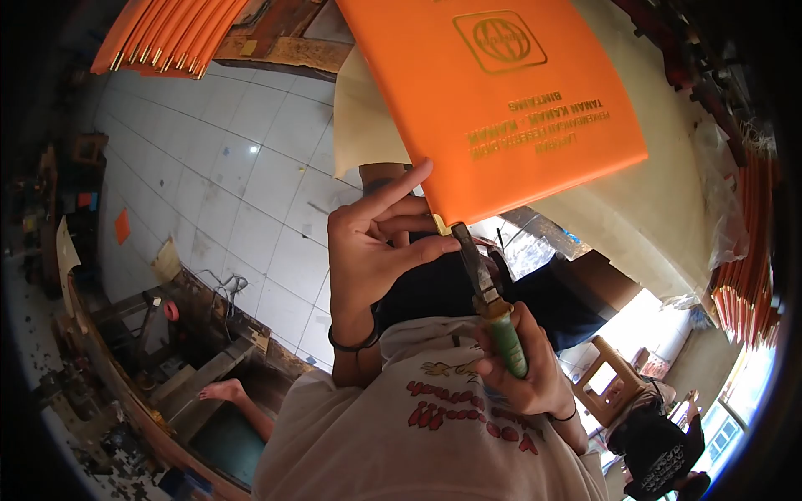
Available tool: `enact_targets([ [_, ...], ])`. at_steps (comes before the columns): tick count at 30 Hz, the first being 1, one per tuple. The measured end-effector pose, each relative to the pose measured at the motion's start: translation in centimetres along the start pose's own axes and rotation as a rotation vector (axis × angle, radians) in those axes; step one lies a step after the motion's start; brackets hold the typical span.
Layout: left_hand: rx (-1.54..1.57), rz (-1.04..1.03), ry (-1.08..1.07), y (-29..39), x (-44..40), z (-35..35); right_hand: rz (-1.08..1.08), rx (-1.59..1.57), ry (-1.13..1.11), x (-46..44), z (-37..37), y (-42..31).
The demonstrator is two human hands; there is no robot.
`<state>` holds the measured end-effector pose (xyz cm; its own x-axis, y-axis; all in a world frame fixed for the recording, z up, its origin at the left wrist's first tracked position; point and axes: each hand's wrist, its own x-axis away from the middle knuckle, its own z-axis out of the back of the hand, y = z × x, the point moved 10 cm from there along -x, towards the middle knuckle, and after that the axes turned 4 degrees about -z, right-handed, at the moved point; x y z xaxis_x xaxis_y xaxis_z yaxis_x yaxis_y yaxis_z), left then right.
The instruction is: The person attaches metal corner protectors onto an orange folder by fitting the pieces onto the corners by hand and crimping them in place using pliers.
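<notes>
An orange folder cover [518,108] with gold lettering and a round emblem lies upside down to me, its near corner toward my body. On that corner sits a small gold metal corner piece [442,224]. My left hand [372,238] grips the folder there, index finger along the edge and thumb close to the metal piece. Green-handled pliers [507,342] are held in my right hand [535,376], fingers wrapped around the handles. Their jaws point up at the gold corner and meet or nearly meet it; whether they clamp it I cannot tell.
Stacked orange folders with gold corners [171,37] lie at the upper left, and more orange folders [743,301] at the right. Beneath the folder is a cream work surface [660,217]. A wooden stool [610,380] and a person in black [660,442] are at lower right.
</notes>
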<state>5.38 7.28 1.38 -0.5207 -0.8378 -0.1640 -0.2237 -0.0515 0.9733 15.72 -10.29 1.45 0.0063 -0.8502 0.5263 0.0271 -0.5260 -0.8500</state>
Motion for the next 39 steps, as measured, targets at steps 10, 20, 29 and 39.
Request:
enact_targets([
  [10,-0.023,0.082,0.019,0.0,0.1,0.1,0.072,0.109,-0.162,0.2,-0.1,-1.1],
  [20,-0.330,-0.259,0.064,2.9,0.4,0.5,0.252,0.121,-0.163,6.1,8.0,0.6],
  [29,-0.914,-0.765,0.025,8.3,0.6,-3.3,0.388,0.800,0.947,10.0,24.0,-5.7],
  [39,-0.753,-0.830,-0.151,7.9,-0.8,-15.0,0.423,0.850,1.129,7.4,28.7,-3.1],
])
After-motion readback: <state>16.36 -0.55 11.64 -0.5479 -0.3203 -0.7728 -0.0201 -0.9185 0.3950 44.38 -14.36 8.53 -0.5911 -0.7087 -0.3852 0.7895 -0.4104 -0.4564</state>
